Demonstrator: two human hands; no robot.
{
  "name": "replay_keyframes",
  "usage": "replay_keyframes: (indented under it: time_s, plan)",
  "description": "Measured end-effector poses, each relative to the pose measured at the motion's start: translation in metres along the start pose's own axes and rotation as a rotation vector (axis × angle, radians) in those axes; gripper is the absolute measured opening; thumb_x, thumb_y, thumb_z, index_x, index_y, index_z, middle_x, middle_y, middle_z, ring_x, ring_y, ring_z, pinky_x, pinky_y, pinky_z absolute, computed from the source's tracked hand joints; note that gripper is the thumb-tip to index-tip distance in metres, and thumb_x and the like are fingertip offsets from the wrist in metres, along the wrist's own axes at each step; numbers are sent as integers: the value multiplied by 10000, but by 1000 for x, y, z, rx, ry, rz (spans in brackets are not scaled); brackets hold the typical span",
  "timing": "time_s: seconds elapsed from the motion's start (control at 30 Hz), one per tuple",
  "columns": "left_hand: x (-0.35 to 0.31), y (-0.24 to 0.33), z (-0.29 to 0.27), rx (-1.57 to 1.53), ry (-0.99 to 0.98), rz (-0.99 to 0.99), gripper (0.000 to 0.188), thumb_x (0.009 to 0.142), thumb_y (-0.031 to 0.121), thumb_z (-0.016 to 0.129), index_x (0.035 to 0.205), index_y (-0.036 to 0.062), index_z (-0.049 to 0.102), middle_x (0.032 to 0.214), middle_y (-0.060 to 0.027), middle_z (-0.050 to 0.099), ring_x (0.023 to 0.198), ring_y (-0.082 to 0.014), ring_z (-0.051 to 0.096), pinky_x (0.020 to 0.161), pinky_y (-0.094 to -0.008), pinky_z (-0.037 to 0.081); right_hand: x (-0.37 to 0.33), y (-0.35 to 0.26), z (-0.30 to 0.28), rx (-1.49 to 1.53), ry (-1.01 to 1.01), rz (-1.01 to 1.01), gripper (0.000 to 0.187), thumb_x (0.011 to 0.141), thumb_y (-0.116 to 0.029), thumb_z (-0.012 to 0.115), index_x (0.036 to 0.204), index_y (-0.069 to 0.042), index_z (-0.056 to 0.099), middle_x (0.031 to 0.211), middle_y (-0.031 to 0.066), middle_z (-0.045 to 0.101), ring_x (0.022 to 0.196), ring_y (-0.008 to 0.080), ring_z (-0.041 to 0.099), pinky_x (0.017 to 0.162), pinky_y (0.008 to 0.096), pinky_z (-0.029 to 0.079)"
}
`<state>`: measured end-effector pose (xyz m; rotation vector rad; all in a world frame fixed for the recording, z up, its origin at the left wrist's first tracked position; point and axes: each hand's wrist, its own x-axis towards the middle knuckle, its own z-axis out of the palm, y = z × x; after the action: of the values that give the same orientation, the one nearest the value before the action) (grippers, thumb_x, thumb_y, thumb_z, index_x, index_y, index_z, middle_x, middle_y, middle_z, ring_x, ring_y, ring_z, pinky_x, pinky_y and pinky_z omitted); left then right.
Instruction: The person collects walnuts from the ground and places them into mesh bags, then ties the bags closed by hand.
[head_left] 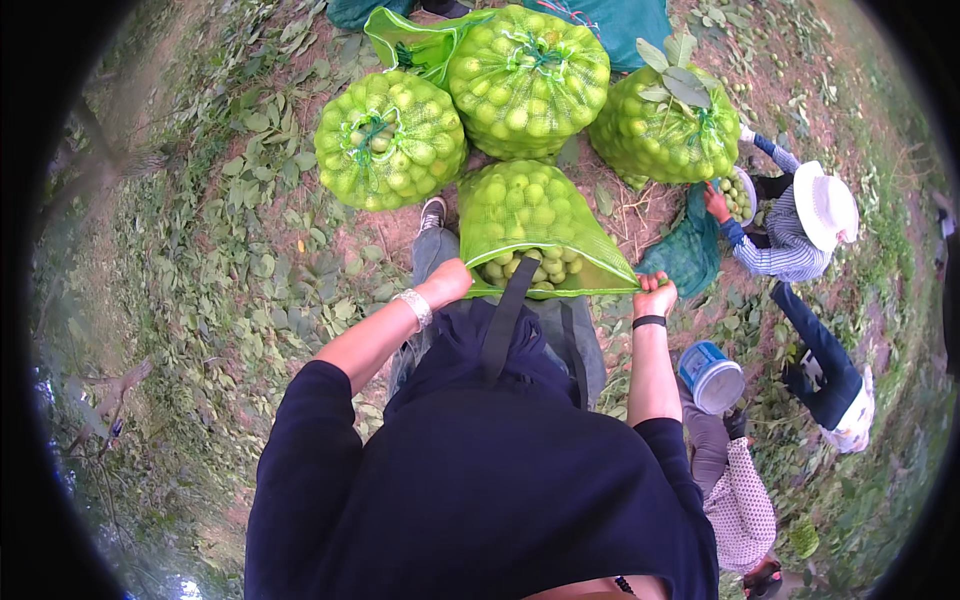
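A yellow-green mesh sack (535, 222) stands upright before my legs, its mouth stretched wide toward me. Round green fruits (552, 268) fill much of it and show through the opening. My left hand (446, 283) is closed on the left corner of the sack's rim. At the opposite corner, my right hand (655, 295) grips the rim too, pulling the edge taut between both hands. A dark strap (508, 318) hangs from my front across the sack's mouth and covers part of the fruit.
Three full, tied sacks (390, 140) (528, 85) (665, 128) stand beyond mine. At right, a person in a white hat (826, 207) handles a fruit-filled basket (738, 197) beside a teal net (690, 250). Closer, another person holds a blue-and-white bucket (711, 377). Leaves litter the ground.
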<state>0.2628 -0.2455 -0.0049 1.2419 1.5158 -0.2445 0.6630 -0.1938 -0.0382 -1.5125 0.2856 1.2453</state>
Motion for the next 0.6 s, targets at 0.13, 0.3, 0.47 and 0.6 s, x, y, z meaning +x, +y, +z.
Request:
replay_keyframes:
  time_s: [0.13,0.3,0.47,0.6]
  plan:
    - [-36,-22,-41,-435,-32,-369,258,787,128,428,825,-82,571,671,-188,577,522,-280,549,433,-406,385,-74,38,57,-247,-203,-46,208,785,-132,340,592,-97,410,451,-20,256,408,118,238,457,251,251]
    - [-13,-46,-51,-584,-89,-398,244,800,112,390,889,-77,516,680,-112,520,471,-176,446,378,-340,312,-47,38,43,-28,27,53,185,802,-150,314,647,-85,393,465,-1,266,431,143,247,553,315,325]
    - [19,-49,-96,-388,67,-240,201,754,104,424,724,-50,550,575,-129,533,436,-237,489,420,-370,382,-29,39,77,83,19,39,106,781,-102,348,704,-70,414,543,38,379,514,173,363,576,316,355]
    - [27,-75,-120,-243,242,-101,233,719,132,460,618,-40,580,526,-185,552,500,-273,584,510,-383,456,-29,52,61,-212,-51,-147,183,812,-87,401,907,-33,548,820,86,570,746,206,542,708,329,438]
